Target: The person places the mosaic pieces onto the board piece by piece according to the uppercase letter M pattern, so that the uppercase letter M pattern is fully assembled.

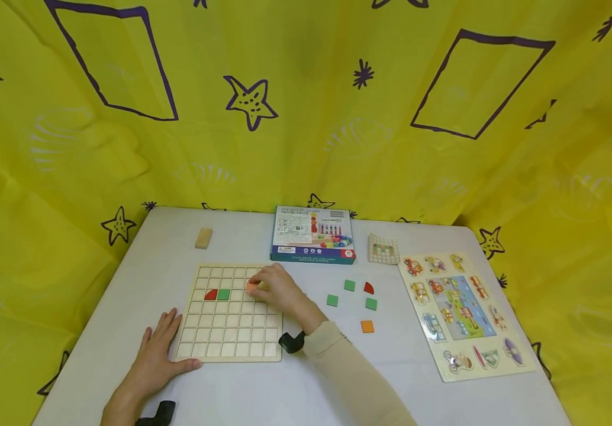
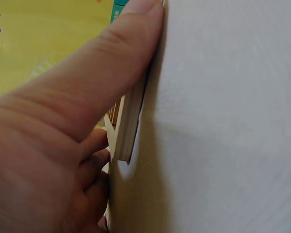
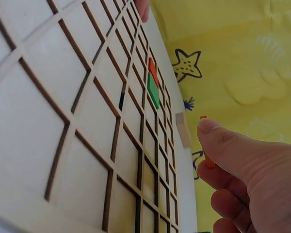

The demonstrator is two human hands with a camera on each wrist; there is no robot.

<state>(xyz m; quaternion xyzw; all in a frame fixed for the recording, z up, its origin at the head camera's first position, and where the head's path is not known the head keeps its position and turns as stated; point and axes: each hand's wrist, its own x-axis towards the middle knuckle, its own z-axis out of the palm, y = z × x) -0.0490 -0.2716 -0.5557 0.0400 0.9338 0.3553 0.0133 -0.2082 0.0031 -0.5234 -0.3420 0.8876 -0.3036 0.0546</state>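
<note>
A wooden grid board (image 1: pixel 218 335) lies on the table, its shallow square cells framed by thin raised strips. In one of its upper rows a red quarter-circle tile (image 1: pixel 211 294) and a green square tile (image 1: pixel 223 294) sit side by side. My right hand (image 1: pixel 279 290) pinches an orange tile (image 1: pixel 251 287) between thumb and fingers over the board's right part; the right wrist view shows the tile (image 3: pixel 210 160) held above the grid. My left hand (image 1: pixel 154 361) spreads around the board's near left corner, thumb along the front edge (image 2: pixel 128 131) and fingers by the left side.
Right of the board lie several loose tiles: green squares (image 1: pixel 349 285), a red quarter-circle (image 1: pixel 369 288) and an orange square (image 1: pixel 367 326). Behind stand a boxed toy set (image 1: pixel 312 235), a pattern card (image 1: pixel 383 249) and a wooden block (image 1: pixel 203 238). A vehicle puzzle (image 1: pixel 463 316) lies far right.
</note>
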